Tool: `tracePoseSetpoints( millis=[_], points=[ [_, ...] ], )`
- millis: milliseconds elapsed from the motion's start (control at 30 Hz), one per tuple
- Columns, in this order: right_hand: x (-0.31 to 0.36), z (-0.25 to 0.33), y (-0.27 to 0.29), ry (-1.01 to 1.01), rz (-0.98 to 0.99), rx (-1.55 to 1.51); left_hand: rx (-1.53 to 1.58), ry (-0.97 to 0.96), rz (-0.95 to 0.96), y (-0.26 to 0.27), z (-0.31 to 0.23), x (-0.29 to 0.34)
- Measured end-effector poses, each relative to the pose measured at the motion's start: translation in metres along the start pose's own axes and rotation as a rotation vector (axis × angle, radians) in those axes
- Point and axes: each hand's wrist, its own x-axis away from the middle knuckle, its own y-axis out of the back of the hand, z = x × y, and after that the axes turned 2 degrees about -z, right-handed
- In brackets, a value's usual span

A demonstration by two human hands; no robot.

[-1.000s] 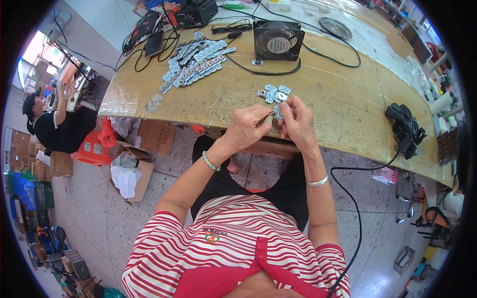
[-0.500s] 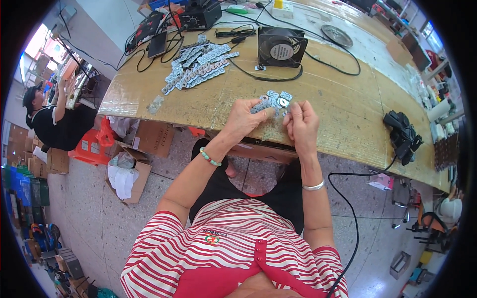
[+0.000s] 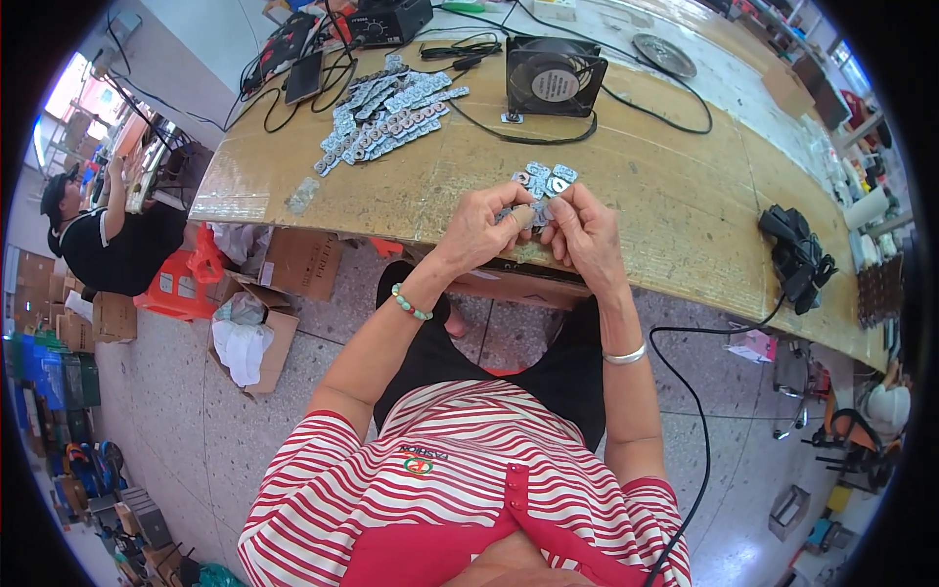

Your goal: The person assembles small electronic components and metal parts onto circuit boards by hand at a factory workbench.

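My left hand [image 3: 481, 230] is closed near the table's front edge, its thumb and fingers pinching a strip of small grey-blue speckled pieces [image 3: 519, 213]. Close beside it, my right hand [image 3: 589, 233] is also closed, thumb against fingertips, touching the same strip; what exactly sits in its fingers is hidden. Just beyond the fingertips lie several loose pieces [image 3: 537, 170] of the same speckled kind, some with a round ring on top. Farther left on the table is a heap of similar strips [image 3: 391, 115] bearing rows of ring-shaped parts.
A black square fan [image 3: 555, 80] stands behind my hands, its cable curling on the brown table [image 3: 675, 196]. Far left are a phone [image 3: 304, 77] and a black control box [image 3: 391, 23]. A round metal dish [image 3: 665, 56] and a black corded device [image 3: 797, 259] lie rightward. A co-worker [image 3: 112, 235] sits left.
My right hand has moved left and closer to my left hand, its fingers now at the strip. The view has shifted slightly.
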Motion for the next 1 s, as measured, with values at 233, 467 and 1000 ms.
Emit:
tracePoseSetpoints(
  millis=[233,467,1000],
  points=[
    [-0.003,-0.007,-0.011,0.045,-0.163,-0.147,0.012,-0.054,-0.049,-0.002,0.009,0.0],
    [-0.003,-0.015,-0.004,0.16,-0.129,0.017,0.005,-0.094,-0.057,-0.003,0.007,0.002],
    [-0.003,-0.008,-0.005,0.047,-0.031,-0.16,0.146,-0.027,0.056,-0.004,0.008,0.003]
  ],
)
